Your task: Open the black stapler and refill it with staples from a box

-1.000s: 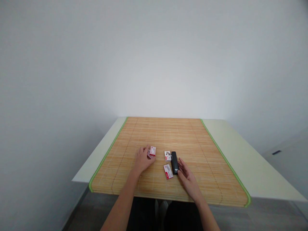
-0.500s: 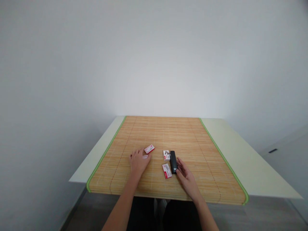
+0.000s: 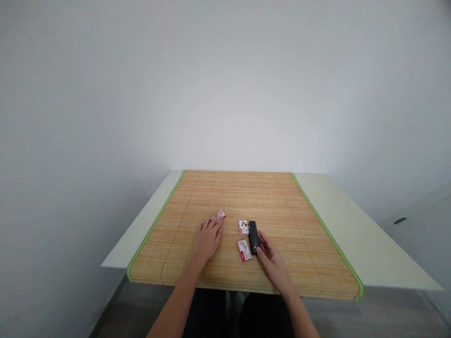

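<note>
My left hand (image 3: pixel 208 238) lies over the left part of the mat, fingers stretched forward. Its fingertips cover most of a small red-and-white box (image 3: pixel 221 214); another box seen earlier beside it is hidden under the hand. A long black stapler (image 3: pixel 253 237) rests near the middle. To its right is my right hand (image 3: pixel 273 263), fingers apart, with the thumb touching the stapler's near end. Just left of the stapler sits a small white box (image 3: pixel 243 227) with a dark picture. Nearer to me lies a flat white-and-red box (image 3: pixel 244 250), tilted slightly.
A bamboo mat (image 3: pixel 246 192) with green edging covers the middle of a white table (image 3: pixel 369 239). The mat hangs slightly past the near edge. Behind the table stands a pale wall (image 3: pixel 225 94). My legs (image 3: pixel 211 312) are below the near edge.
My left hand has moved right and forward, so its fingers now cover most of the far red-and-white box. The right hand and the stapler look nearly unmoved.
</note>
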